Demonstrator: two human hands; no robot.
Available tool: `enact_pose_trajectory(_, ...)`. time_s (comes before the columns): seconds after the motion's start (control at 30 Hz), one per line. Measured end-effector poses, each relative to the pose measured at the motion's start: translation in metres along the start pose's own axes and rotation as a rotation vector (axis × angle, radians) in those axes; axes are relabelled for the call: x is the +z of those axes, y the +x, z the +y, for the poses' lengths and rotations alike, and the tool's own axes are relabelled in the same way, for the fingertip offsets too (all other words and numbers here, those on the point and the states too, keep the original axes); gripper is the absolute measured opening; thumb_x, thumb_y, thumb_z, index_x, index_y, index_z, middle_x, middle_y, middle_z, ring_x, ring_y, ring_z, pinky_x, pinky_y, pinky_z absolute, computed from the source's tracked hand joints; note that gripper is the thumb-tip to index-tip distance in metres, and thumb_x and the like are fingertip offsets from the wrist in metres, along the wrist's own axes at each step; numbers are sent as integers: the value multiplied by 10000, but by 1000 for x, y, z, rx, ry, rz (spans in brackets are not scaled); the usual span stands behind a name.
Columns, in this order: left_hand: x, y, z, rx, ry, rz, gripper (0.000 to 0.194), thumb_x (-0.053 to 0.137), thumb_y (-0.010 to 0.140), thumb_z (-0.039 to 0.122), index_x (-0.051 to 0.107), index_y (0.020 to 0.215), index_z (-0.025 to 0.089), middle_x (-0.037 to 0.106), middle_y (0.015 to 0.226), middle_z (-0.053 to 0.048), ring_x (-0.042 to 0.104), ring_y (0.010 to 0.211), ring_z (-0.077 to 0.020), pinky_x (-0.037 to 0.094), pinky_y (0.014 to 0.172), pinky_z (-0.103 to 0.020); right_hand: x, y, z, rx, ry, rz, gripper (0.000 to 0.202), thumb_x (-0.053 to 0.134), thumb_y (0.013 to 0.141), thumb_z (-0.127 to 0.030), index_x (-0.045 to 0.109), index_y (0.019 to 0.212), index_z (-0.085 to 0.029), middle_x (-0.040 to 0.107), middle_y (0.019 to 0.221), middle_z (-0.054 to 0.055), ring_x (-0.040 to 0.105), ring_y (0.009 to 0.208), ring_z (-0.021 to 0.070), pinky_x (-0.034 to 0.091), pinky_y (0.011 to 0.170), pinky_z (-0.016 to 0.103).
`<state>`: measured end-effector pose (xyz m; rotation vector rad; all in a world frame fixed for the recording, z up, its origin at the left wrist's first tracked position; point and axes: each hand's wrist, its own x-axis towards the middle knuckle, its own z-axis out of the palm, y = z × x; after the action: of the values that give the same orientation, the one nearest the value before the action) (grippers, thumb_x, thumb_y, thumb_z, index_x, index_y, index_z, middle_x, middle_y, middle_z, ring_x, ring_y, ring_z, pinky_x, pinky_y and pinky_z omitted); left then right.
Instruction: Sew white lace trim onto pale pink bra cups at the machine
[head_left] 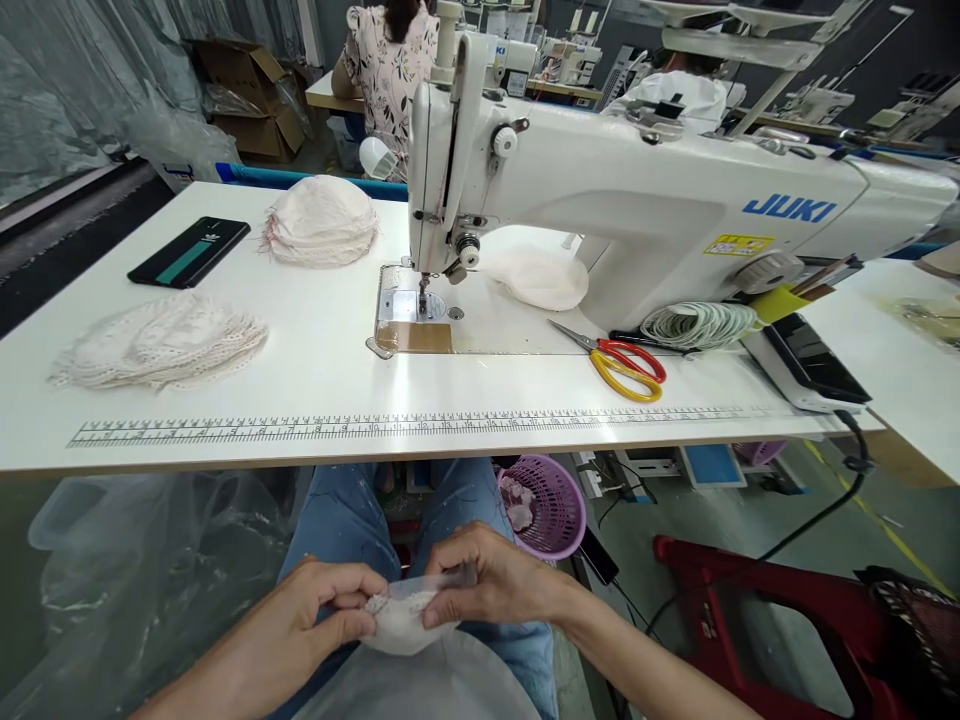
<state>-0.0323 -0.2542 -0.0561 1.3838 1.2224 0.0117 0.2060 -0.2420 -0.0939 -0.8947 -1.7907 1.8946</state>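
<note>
Lower centre: the left hand [311, 612] and right hand [484, 582] grip a small white fabric piece [403, 632] between pinched fingers [352, 582]. Beyond: ruler [375, 427] on the table [322, 335]; scissors [598, 346], right of centre; sewing machine [622, 185], upper right.

Cloth piece [405, 630] looks sheer and matt, surface [322, 345] glossy, needle plate [397, 304] polished metal, basket [571, 515] perforated plastic, carton [257, 135] matt cardboard.

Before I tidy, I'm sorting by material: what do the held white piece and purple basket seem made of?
Held white piece: probably matte fabric, given its soft shape and lacy-looking edge.
Purple basket: likely moulded plastic, perhaps semi-gloss, given its regular perforations.
</note>
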Motion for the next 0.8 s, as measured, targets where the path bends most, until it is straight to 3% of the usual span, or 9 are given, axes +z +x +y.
enact_pose_trajectory(0.17,3,6,-3,62,-54,-30,250,626,758,404,723,895,218,671,851,-14,549,845,-216,406,723,-225,2,3,1,10,-7,3,402,690,748,-507,692,752,-104,537,607,-19,470,552,88,333,487,187)
enact_pose_trajectory(0.37,14,17,-3,73,-190,-64,307,591,763,410,689,702,125,521,584,17,414,589,-129,301,552,-218,3,2,3,17,-29,-4,398,686,752,-512,692,747,-114,527,587,-31,457,540,82,319,476,185)
enact_pose_trajectory(0.6,3,10,-13,19,-217,-91,242,619,739,368,699,718,140,585,631,9,464,626,-137,333,589,-214,4,1,1,-25,-32,-27,419,708,701,-550,696,760,-135,585,695,-8,541,624,116,393,549,199)
enact_pose_trajectory(0.73,-1,8,-4,54,-186,-165,198,687,693,327,719,806,168,623,726,11,506,710,-155,348,638,-207,8,6,-4,-49,-116,-64,368,701,736,-510,686,789,-147,591,699,-14,550,617,112,372,530,193)
enact_pose_trajectory(0.8,1,10,3,56,-205,-199,226,711,671,352,710,786,157,579,665,26,477,663,-142,322,595,-200,10,8,-5,-62,-160,-65,336,712,739,-482,675,763,-149,570,667,-28,540,599,104,357,523,190)
